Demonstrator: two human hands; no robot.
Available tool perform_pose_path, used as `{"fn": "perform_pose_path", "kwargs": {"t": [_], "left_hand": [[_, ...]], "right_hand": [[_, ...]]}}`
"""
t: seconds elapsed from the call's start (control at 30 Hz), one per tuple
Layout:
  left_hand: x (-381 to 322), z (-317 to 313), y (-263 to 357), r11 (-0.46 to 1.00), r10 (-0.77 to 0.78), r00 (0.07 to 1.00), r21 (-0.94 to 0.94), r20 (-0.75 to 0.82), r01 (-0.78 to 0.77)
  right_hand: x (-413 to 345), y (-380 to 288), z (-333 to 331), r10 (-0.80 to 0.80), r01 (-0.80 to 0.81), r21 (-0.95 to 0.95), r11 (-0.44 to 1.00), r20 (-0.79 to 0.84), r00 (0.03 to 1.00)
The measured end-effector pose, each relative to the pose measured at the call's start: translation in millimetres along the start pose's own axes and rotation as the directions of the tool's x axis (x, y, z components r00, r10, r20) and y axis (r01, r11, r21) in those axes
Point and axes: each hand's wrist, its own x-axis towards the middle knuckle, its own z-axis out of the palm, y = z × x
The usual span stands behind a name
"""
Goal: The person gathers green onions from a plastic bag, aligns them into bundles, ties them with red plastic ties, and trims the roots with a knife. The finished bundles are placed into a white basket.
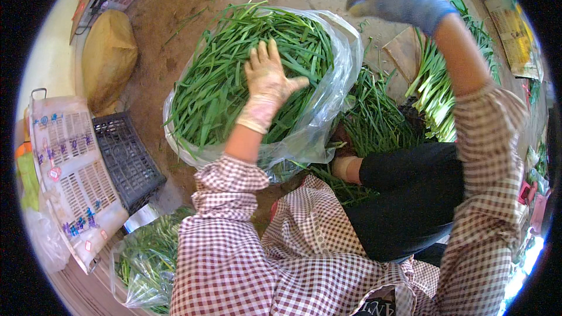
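My left hand (268,80), in a thin pale glove, lies spread on a large heap of long flat green leaves (210,92), which look like Chinese chives. The heap fills a clear plastic bag (325,109) whose rim is folded outward around it. My right hand (386,2), in a blue-grey glove, is raised beyond the bag's upper right and blurred by motion; its fingers cannot be made out clearly. Below it lies a row of leaf bunches with pale stems (439,105). Loose leaves (373,114) lie between the bag and those bunches.
At left are a white plastic crate (70,153), a black crate (127,156) and a full tan sack (109,61). Another clear bag of greens (149,254) stands at lower left. A yellow crate (516,35) is at far right. My trousered leg (408,184) extends beside the loose leaves.
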Motion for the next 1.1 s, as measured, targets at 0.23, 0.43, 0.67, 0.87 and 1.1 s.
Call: {"fn": "perform_pose_path", "kwargs": {"t": [0.23,0.43,0.67,0.87,1.1], "left_hand": [[-14,12,5,0.974,-0.224,0.972,0.000,0.078,0.224],[-24,11,21,0.981,-0.183,0.976,0.092,0.117,0.172],[-15,17,-20,0.977,-0.125,0.989,0.161,-0.082,0.137],[18,-1,-75,0.973,0.038,0.998,-0.228,0.044,-0.027],[38,-30,-146,0.840,0.044,0.963,-0.531,0.266,0.108]], "right_hand": [[47,-8,146,0.402,-0.405,0.052,0.913,0.063,0.913],[50,11,228,0.665,-0.589,0.433,0.683,-0.033,0.747],[38,51,245,0.706,-0.554,0.598,0.579,-0.029,0.707],[23,44,231,0.702,-0.575,0.608,0.547,0.040,0.711],[41,15,202,0.708,-0.329,0.697,0.637,-0.361,0.607]]}}
